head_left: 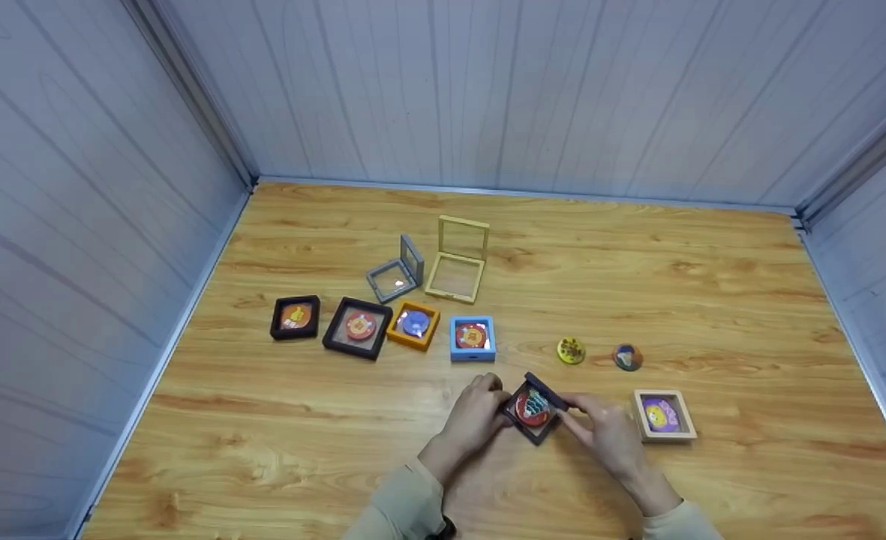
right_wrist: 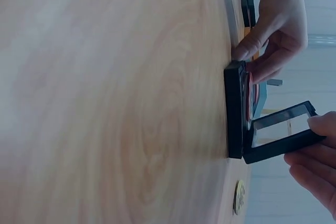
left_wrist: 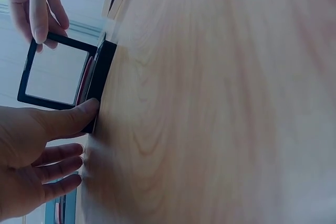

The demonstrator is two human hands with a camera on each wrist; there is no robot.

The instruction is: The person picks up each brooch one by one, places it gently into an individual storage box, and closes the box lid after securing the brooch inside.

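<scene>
A small black hinged display frame (head_left: 531, 433) stands half open on the table before me, its lid raised at an angle. Inside its base lies a round red badge (head_left: 530, 407) with a green and white pattern. My left hand (head_left: 474, 411) holds the base at its left corner, the thumb pressed to its edge in the left wrist view. On the other side my right hand (head_left: 609, 435) pinches the outer edge of the lid (right_wrist: 283, 148) between thumb and fingers. The clear window of the lid shows in both wrist views.
Beyond my hands lie a yellow badge (head_left: 571, 350) and a dark multicoloured badge (head_left: 627, 357). A beige frame (head_left: 695, 435) with a purple badge sits at right. Closed frames, including a blue one (head_left: 473, 357), line the left. Grey (head_left: 412, 259) and yellow (head_left: 464, 221) frames stand open behind.
</scene>
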